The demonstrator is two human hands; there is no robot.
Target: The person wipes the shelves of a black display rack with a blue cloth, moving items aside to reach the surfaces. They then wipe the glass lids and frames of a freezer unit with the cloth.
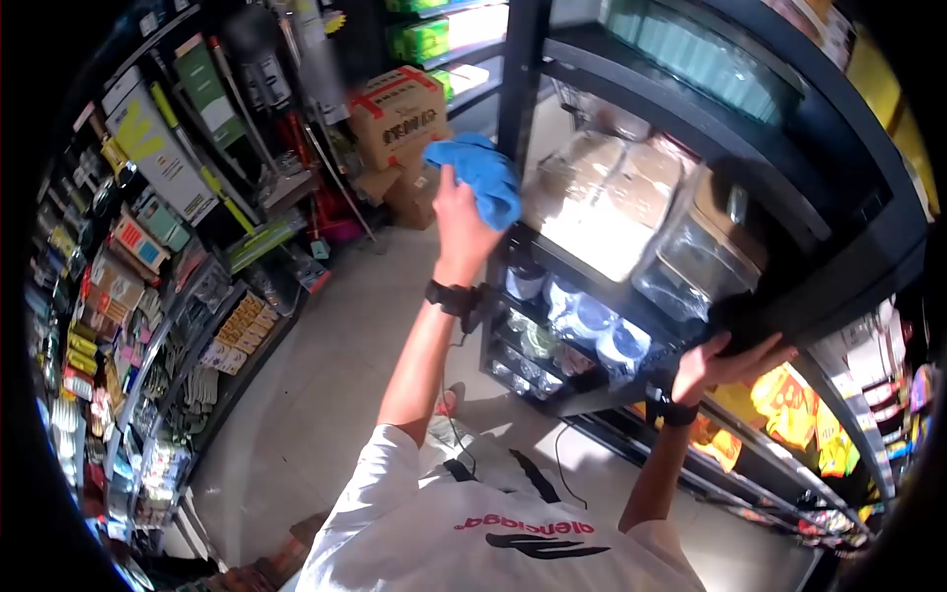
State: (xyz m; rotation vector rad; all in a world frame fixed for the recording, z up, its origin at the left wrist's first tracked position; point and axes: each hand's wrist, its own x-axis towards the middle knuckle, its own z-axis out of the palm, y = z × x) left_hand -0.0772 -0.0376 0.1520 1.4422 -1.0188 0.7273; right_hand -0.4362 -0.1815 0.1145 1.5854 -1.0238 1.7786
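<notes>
My left hand (461, 219) is raised at the centre, its fingers closed around a bunched blue cloth (483, 176). The cloth is close to the dark upright of a black shelving unit (520, 89). At the right, my right hand (725, 367) rests against the black edge of the shelf, with its fingers stretched out. Part of that hand is lost in dark shadow. Close by on the shelf are a clear plastic-wrapped container (705, 259) and wrapped beige boxes (602, 187). Each wrist carries a dark band.
Crowded racks of brushes and tools (163, 237) line the left side. A cardboard box (398, 113) with red tape stands behind my left hand. Wrapped white rolls (592, 321) sit on a lower shelf. Thin cables (560, 464) hang above the tiled floor (326, 395). Orange packages (784, 405) fill the lower right shelves.
</notes>
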